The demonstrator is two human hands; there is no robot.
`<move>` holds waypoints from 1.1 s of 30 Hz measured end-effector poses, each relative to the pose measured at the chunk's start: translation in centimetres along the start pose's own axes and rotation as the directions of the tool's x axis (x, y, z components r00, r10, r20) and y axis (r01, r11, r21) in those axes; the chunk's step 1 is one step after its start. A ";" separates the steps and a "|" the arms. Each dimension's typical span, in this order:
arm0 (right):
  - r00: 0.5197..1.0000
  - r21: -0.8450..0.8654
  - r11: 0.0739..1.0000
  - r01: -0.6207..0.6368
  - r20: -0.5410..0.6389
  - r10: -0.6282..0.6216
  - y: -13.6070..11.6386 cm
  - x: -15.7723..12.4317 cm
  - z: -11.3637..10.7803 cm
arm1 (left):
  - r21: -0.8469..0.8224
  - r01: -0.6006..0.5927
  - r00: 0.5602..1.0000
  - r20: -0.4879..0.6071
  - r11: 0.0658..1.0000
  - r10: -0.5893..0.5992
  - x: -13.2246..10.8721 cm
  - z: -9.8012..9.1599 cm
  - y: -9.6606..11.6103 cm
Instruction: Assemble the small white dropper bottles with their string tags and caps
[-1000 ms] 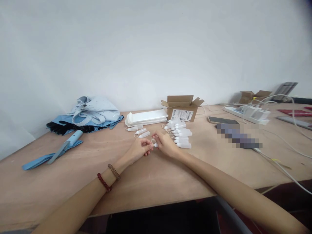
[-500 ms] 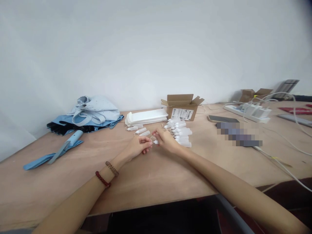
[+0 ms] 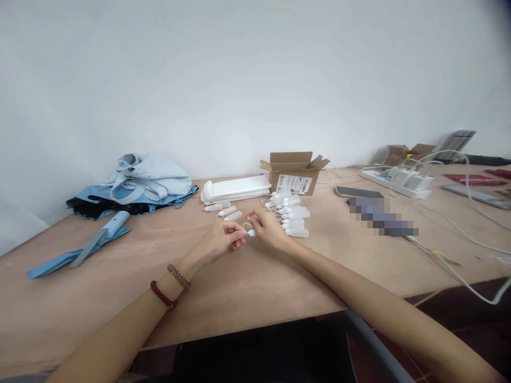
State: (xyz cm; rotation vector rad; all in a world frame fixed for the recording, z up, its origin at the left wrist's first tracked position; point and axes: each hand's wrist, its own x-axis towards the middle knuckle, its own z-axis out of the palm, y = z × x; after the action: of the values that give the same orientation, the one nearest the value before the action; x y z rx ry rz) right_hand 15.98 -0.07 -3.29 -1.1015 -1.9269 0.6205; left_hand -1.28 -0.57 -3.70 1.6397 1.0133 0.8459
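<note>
Between my hands is a small white-capped plastic dropper bottle [image 3: 251,233] with a thin cord loop, its body hidden behind my right fingers. My right hand [image 3: 269,230] is closed around it. My left hand [image 3: 223,237], with two beaded bracelets on the wrist, pinches at the tip of the cap; cap or cord, I cannot tell. Several similar translucent bottles [image 3: 296,213] lie in a cluster right beside my right hand. Beyond my left hand, 3 others lie apart, one of them a bottle [image 3: 233,216] close to my right fingertips.
Behind the bottles are a stack of white packets [image 3: 236,188] and an open cardboard box [image 3: 293,178]. At left lie a pale blue bag [image 3: 154,178] and a blue folded umbrella [image 3: 114,226]. A dark phone [image 3: 358,192], a power strip [image 3: 403,185] and white cables occupy the right.
The whole view has shifted slightly, so things sit a little further left. Both hands keep nearly the same hold on the dropper bottle.
</note>
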 end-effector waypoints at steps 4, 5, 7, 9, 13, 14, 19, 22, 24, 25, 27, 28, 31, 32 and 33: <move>1.000 -0.056 0.998 0.020 0.001 -0.020 0.0 -0.1 0.2 | 0.022 0.009 1.000 0.020 1.000 -0.009 0.1 -0.1 -0.3; 0.999 -0.091 0.995 0.038 0.000 -0.038 0.1 -0.1 0.2 | 0.025 0.012 1.000 0.023 1.000 -0.012 0.2 -0.1 -0.4; 0.995 -0.177 0.980 0.096 0.005 -0.096 0.3 0.1 0.0 | 0.039 0.015 0.999 0.028 0.999 -0.016 0.2 0.0 -0.4; 0.987 -0.255 0.954 0.160 0.041 -0.155 0.4 0.3 -0.3 | 0.083 0.013 0.999 0.032 0.996 -0.015 0.2 0.0 0.0; 0.980 -0.405 0.894 0.190 0.133 -0.148 0.5 0.7 -1.3 | 0.267 -0.033 0.999 0.004 0.963 0.033 0.2 -0.3 0.9; 0.982 -0.451 0.874 0.179 0.141 -0.129 0.6 0.8 -1.6 | 0.321 -0.055 0.998 -0.012 0.946 0.063 0.3 -0.5 1.0; 0.992 -0.677 0.725 0.123 0.057 -0.115 2.2 1.8 -4.2 | 0.665 -0.022 0.977 -0.143 0.747 0.157 1.0 -2.6 0.4; 0.997 -0.803 0.594 0.047 0.001 -0.077 3.8 2.4 -6.1 | 0.805 0.094 0.968 -0.212 0.586 0.135 1.3 -3.8 -0.2; 0.999 -0.841 0.540 0.003 -0.022 -0.040 4.7 2.7 -7.1 | 0.828 0.151 0.967 -0.236 0.540 0.092 1.4 -4.3 -0.5; 0.999 -0.851 0.525 -0.010 -0.029 -0.029 5.0 2.7 -7.5 | 0.830 0.164 0.968 -0.241 0.533 0.077 1.5 -4.4 -0.6; 0.999 -0.859 0.512 -0.021 -0.031 -0.011 5.7 2.8 -8.0 | 0.830 0.165 0.968 -0.240 0.532 0.075 1.6 -4.6 -0.7; 1.000 -0.857 0.514 -0.026 -0.029 0.002 5.9 2.8 -8.1 | 0.830 0.162 0.967 -0.240 0.533 0.080 1.6 -4.6 -0.8; 0.998 -0.845 0.533 -0.047 -0.022 0.053 6.5 2.9 -8.0 | 0.830 0.166 0.965 -0.248 0.533 0.086 1.7 -4.7 -0.9; 0.997 -0.841 0.538 -0.055 -0.019 0.071 6.7 3.0 -7.9 | 0.831 0.173 0.964 -0.253 0.529 0.082 1.7 -4.8 -0.9; 0.996 -0.839 0.541 -0.062 -0.018 0.086 6.8 3.0 -7.9 | 0.833 0.178 0.963 -0.256 0.524 0.080 1.6 -4.8 -0.9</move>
State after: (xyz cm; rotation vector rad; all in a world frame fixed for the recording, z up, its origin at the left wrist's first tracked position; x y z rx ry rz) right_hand 24.85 6.04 -2.69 -1.7631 -2.2524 -0.3667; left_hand -5.10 2.90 -3.17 2.3318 1.8722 0.5263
